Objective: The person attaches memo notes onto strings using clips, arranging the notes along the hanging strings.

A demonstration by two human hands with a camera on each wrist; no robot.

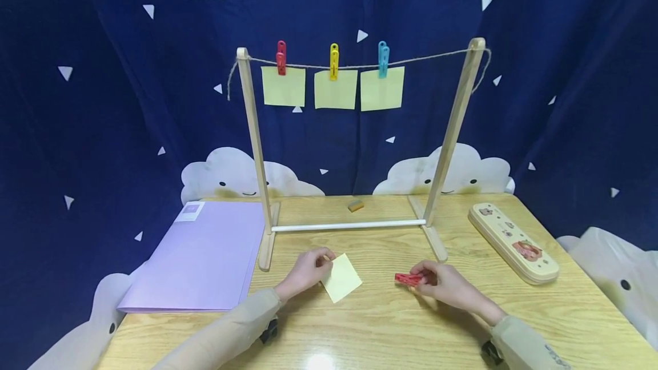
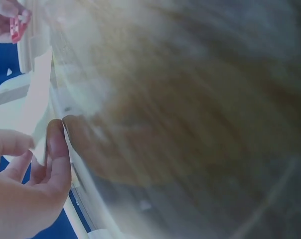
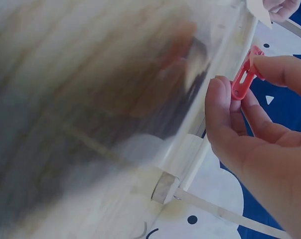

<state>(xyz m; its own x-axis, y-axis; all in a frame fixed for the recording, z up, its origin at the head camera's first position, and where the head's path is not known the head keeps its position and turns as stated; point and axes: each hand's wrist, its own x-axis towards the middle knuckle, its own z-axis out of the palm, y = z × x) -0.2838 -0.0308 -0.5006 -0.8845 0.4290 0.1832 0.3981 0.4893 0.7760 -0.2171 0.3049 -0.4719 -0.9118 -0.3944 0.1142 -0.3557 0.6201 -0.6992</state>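
Wooden table (image 1: 390, 324), navy cloud backdrop | left hand (image 1: 306, 272) pinches yellow note (image 1: 341, 277) by its left edge — note lies on the table before the wooden rack (image 1: 349, 224) | right hand (image 1: 446, 285) pinches red peg (image 1: 408, 279) just above the table | purple folder (image 1: 200, 256) left — pencil case (image 1: 513, 241) right

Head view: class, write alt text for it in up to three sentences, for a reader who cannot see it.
A person's left hand pinches a yellow sticky note on a wooden table while the right hand holds a red clothespin. Behind them, a wooden rack carries a string with three notes pegged up.
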